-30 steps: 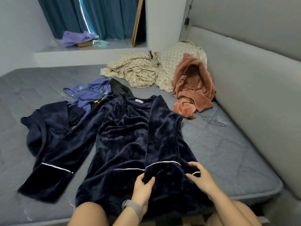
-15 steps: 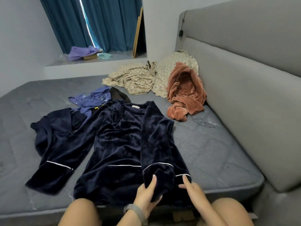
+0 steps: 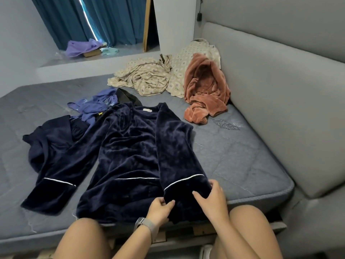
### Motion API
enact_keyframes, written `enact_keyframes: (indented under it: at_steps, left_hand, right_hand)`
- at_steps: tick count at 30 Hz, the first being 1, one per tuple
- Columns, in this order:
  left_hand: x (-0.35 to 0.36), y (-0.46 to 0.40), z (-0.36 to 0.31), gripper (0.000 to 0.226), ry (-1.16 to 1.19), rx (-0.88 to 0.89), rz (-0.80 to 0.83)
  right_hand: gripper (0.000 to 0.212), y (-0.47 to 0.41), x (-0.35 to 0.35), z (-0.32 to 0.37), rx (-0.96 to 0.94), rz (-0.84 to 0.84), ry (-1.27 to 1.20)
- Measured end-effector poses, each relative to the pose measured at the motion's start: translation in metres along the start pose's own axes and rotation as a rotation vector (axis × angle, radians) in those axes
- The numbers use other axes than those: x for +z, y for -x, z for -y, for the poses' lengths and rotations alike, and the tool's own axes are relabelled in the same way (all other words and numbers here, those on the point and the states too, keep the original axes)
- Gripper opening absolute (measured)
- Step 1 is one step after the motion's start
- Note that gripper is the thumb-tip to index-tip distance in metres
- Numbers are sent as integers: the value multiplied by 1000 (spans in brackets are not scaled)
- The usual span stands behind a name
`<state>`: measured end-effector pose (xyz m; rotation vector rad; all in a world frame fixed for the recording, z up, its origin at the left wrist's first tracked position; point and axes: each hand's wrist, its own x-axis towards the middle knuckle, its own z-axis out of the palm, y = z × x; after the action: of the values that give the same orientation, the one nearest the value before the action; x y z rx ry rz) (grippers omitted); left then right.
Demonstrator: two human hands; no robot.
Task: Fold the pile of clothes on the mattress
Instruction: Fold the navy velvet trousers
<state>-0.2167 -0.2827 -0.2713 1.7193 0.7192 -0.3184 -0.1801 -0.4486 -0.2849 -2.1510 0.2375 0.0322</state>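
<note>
A navy velvet top (image 3: 130, 157) with white piping lies spread on the grey mattress (image 3: 242, 161). Its right sleeve (image 3: 177, 156) is folded down over the body, and its left sleeve (image 3: 54, 184) stretches out to the left. My left hand (image 3: 160, 208) pinches the folded sleeve's cuff at the near hem. My right hand (image 3: 212, 199) grips the cuff's right side with its thumb on top. Further back lie a second navy garment (image 3: 46, 139), a purple-blue garment (image 3: 95, 107), a rust fleece robe (image 3: 205, 88) and a beige patterned cloth (image 3: 149, 77).
A grey padded headboard (image 3: 280, 90) runs along the right side. A ledge (image 3: 93, 60) behind the mattress carries purple cloth and a small box in front of teal curtains (image 3: 89, 17). My bare knees are at the mattress's near edge.
Both hands have shifted on the folded sleeve's cuff, the right hand now further onto its right edge. The view has swung slightly left and nearer.
</note>
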Motion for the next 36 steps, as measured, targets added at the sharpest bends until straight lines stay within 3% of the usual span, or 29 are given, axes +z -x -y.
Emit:
enact_keyframes:
  at_steps: [2, 4, 6, 10, 13, 16, 19, 20, 22, 24, 25, 26, 28, 30, 33, 36]
  left_hand:
    - [-6, -5, 6, 15, -35, 22, 26]
    - [-12, -9, 5, 15, -41, 30, 43]
    - [-15, -13, 2, 20, -10, 37, 45]
    - [-10, -21, -1, 27, -17, 25, 122]
    - [-7, -31, 4, 28, -273, 109, 95]
    - [-26, -34, 3, 24, -391, 333, -182]
    - [-78, -37, 17, 34, -498, 624, -633]
    - [-98, -41, 25, 42, -590, 612, -768]
    - [-139, -43, 43, 61, -765, 361, -873]
    - [-170, -41, 57, 72, -954, 67, -743]
    - [-181, -43, 65, 71, -971, 8, -629]
    - [-187, -45, 71, 67, -924, 5, -546]
    - [-193, -42, 79, 51, -799, 33, -482]
    - [-198, -37, 85, 27, -737, 46, -493]
    - [-210, -41, 104, 50, -717, 167, -442]
    - [-220, -43, 111, 37, -715, 199, -385]
  right_hand:
    - [68, 0, -1, 4, -185, -154, 83]
    - [61, -4, -4, 10, -435, -239, 174]
    - [52, -8, -1, 14, -554, -122, 323]
    - [51, -12, 11, 13, -349, 302, 663]
    - [52, -10, 21, 19, -278, 263, 690]
    - [50, -10, 31, 24, -406, 57, 608]
    - [55, -12, 44, 16, -484, 256, 712]
    - [60, -12, 46, 13, -484, 294, 757]
    - [70, -10, 49, 15, -464, 306, 789]
    - [64, -11, 53, 22, -368, 318, 717]
    - [54, -11, 54, 27, -303, 256, 658]
    - [47, -11, 53, 31, -228, 158, 607]
    - [56, -14, 46, 32, -17, -20, 484]
    - [72, -20, 39, 22, 195, -8, 326]
    - [78, -15, 38, 11, 208, 85, 263]
    - [71, -4, 35, 8, 149, 62, 126]
